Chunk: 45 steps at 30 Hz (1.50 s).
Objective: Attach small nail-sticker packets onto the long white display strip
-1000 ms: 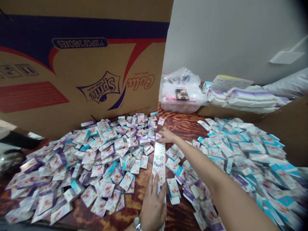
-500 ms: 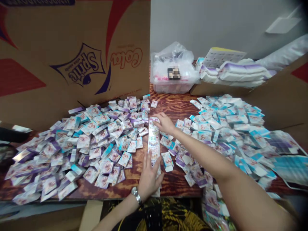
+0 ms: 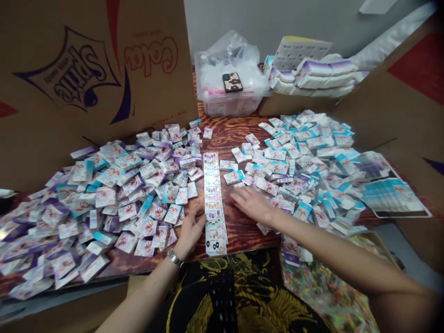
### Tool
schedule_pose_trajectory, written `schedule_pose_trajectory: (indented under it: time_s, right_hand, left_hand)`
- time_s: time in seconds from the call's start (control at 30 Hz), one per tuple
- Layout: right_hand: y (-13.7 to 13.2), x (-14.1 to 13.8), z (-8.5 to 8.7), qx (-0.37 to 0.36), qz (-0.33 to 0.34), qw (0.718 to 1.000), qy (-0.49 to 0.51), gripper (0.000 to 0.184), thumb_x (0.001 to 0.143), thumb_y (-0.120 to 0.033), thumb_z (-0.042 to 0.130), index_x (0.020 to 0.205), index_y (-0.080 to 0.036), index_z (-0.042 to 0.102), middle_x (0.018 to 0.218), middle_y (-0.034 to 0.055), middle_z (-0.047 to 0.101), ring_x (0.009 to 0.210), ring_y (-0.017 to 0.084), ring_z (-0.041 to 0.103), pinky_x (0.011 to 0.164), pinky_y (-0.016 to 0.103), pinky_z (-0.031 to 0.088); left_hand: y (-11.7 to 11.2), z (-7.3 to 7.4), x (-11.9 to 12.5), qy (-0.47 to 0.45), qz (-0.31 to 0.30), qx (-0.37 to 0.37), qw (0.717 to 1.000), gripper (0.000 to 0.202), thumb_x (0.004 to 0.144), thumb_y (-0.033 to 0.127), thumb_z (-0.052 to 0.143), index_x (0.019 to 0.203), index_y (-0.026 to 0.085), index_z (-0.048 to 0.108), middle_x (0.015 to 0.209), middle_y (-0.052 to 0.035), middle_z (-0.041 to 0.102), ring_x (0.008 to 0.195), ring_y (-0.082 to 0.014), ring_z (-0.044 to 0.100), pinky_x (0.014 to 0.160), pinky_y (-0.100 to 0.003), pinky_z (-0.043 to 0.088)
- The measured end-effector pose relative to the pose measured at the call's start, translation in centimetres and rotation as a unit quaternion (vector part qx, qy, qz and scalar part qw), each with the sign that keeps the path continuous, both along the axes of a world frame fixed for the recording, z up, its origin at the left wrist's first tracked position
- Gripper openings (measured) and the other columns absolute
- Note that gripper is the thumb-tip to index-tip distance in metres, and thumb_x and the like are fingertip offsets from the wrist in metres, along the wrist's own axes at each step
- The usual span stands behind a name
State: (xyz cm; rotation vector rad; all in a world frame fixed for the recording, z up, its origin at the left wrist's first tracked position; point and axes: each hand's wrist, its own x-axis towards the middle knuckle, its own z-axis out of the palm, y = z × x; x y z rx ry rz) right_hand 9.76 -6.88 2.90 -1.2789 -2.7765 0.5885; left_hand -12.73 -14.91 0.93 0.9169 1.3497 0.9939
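A long white strip of printed cards [image 3: 212, 199] lies lengthwise on the wooden table [image 3: 239, 134] between two heaps of small packets. My left hand [image 3: 191, 230], a watch on its wrist, rests against the strip's left edge near the front, fingers curled. My right hand [image 3: 251, 203] lies flat with fingers spread just right of the strip, next to the right heap. A purple-and-white packet heap [image 3: 111, 194] spreads to the left. A teal-and-white packet heap [image 3: 305, 157] spreads to the right.
A large cardboard box [image 3: 86, 69] stands behind the left heap. A plastic tub in a bag [image 3: 229, 92] with a phone on top sits at the back. Stacked white packs [image 3: 312, 74] lie at the back right. A flat printed sheet [image 3: 391, 194] lies at the right edge.
My right hand drew back from the strip's far end to beside its middle. My left hand slid off the strip's top to its left edge. The view tilted down.
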Motion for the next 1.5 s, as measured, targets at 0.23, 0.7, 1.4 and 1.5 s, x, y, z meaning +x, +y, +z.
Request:
schedule_pose_trajectory:
  time_s: [0.23,0.7,1.4,1.5]
  right_hand:
    - [-5.9,-3.9,-1.3,-0.385,-0.277,0.849,0.235,0.028,0.077,-0.019,0.058,0.104,-0.018,0.061,0.085,0.0038,0.069,0.079,0.020,0.064,0.073,0.031,0.049]
    - [-5.5,-6.3,-1.2,-0.464,-0.400,0.727,0.311,0.014,0.068,-0.016,0.069,0.076,-0.016,0.058,0.072,-0.0006,0.065,0.063,0.013,0.059,0.058,0.023,0.046]
    - [-6.9,-6.7,-1.5,-0.503,-0.407,0.606,0.463,0.037,0.080,-0.017,0.057,0.115,-0.021,0.048,0.083,0.0027,0.068,0.069,0.017,0.064,0.063,0.031,0.052]
    - [-7.2,-7.0,-1.5,-0.500,-0.406,0.617,0.452,0.036,0.081,-0.018,0.055,0.117,-0.021,0.046,0.077,0.0014,0.066,0.064,0.017,0.062,0.060,0.030,0.051]
  left_hand:
    - [-0.7,1.4,0.6,-0.095,0.000,-0.155,0.983,0.050,0.071,0.034,0.068,0.114,0.011,0.055,0.101,-0.0123,0.069,0.081,-0.0220,0.067,0.070,-0.034,0.053]
    - [1.1,1.8,0.1,-0.075,-0.030,-0.226,0.971,0.034,0.066,0.033,0.070,0.092,0.012,0.066,0.086,-0.0109,0.071,0.062,-0.0162,0.065,0.051,-0.024,0.049]
    - [-0.4,1.4,0.8,-0.111,0.022,-0.166,0.980,0.032,0.072,0.039,0.066,0.089,0.011,0.063,0.073,-0.0079,0.071,0.064,-0.0170,0.065,0.059,-0.026,0.050]
    - [-0.5,1.3,0.8,-0.122,0.008,-0.165,0.979,0.033,0.069,0.035,0.069,0.091,0.010,0.063,0.077,-0.0078,0.071,0.064,-0.0163,0.065,0.060,-0.026,0.051]
